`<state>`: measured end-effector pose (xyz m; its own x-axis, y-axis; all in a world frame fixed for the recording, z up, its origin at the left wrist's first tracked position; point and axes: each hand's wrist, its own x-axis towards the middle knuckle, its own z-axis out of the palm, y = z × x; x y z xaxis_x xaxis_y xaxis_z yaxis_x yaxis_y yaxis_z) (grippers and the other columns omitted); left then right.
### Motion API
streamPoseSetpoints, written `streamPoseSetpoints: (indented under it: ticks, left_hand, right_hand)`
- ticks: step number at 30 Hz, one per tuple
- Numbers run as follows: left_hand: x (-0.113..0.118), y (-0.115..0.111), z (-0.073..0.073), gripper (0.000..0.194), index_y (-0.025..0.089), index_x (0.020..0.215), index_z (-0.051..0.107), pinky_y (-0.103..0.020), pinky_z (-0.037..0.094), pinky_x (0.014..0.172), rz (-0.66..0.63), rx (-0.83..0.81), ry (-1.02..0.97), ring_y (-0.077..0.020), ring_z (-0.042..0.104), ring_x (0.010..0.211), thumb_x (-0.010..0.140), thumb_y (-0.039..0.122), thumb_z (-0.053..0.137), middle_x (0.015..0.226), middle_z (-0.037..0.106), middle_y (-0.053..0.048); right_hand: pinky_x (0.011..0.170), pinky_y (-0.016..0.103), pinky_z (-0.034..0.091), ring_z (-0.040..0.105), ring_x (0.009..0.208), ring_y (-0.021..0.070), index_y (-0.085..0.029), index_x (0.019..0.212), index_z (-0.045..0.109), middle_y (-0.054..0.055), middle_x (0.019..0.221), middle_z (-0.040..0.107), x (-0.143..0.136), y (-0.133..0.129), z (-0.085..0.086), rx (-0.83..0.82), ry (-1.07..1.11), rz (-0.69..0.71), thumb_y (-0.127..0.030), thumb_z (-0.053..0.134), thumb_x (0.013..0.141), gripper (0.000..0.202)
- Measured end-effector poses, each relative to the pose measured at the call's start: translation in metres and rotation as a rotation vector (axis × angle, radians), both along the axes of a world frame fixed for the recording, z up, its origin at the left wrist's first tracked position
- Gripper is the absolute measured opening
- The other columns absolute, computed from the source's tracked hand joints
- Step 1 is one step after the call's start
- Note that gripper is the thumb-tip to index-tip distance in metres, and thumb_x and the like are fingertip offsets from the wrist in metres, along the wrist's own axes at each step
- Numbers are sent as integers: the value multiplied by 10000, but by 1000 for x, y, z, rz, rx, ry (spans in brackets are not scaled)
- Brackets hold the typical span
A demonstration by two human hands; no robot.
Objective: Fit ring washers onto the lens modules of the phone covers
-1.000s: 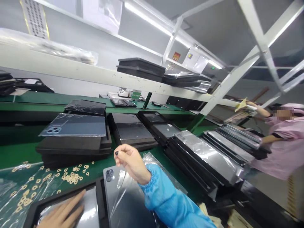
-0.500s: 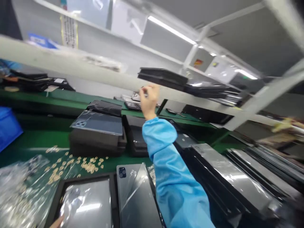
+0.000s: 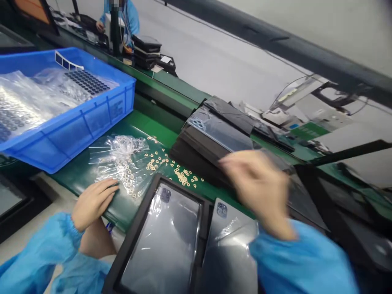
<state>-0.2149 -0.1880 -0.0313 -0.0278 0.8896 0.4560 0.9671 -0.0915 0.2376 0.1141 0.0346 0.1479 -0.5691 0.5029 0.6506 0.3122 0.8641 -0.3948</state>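
Observation:
My left hand (image 3: 94,202) lies with its fingers stretched out at the table's edge, beside a crumpled clear plastic bag (image 3: 125,145). My right hand (image 3: 259,183) is raised over the table, blurred, with fingers curled together; whatever they may hold is hidden. Below it lies a grey tablet-like panel (image 3: 231,245) with a camera block and clear film. Another film-covered panel (image 3: 165,241) sits in a black foam tray (image 3: 147,196) between the hands. Small pale ring-shaped pieces (image 3: 183,177) are scattered behind the tray, some on the plastic.
A blue crate (image 3: 92,122) holding plastic-wrapped sheets stands at the left. Black foam trays (image 3: 196,147) are stacked behind, topped by a film-covered panel (image 3: 220,132). More dark trays (image 3: 346,208) lie right. A person in blue (image 3: 131,18) is in the background.
The view has swung left and down. My right hand has come down from the shelf to above the panels. My left hand has left the framed panel and lies at the table's edge.

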Motion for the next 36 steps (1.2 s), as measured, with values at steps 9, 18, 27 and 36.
streamPoseSetpoints:
  ticks: [9,18,27,36]
  left_hand:
    - [26,55,-18,341,183,1245,611,-494,406,1079,32,-167,-50,-280,469,1343,970,276,431,1418,550,-86]
    - [24,53,-23,375,207,1297,581,-487,349,1112,51,-220,-89,-272,417,1383,964,296,433,1462,504,-61]
    - [28,56,-15,372,191,1274,597,-498,376,1081,61,-241,-90,-295,439,1359,946,256,434,1432,536,-87]
    - [27,55,-20,367,215,1275,591,-488,355,1094,68,-216,-121,-276,420,1374,944,246,437,1444,525,-71]
  right_hand:
    - [779,351,500,584,875,207,-147,840,645,77,895,639,-148,-79,-151,-115,-694,309,-200,602,917,103]
    - [815,369,487,571,961,231,-162,942,609,81,1005,631,-152,-87,-146,-94,-901,256,-157,477,963,134]
    - [810,378,489,574,969,242,-139,982,600,112,1032,628,-158,-87,-142,-103,-961,201,-149,449,955,153]
    - [821,371,472,562,987,231,-179,1025,597,87,1049,610,-151,-91,-142,-125,-912,221,-141,432,969,179]
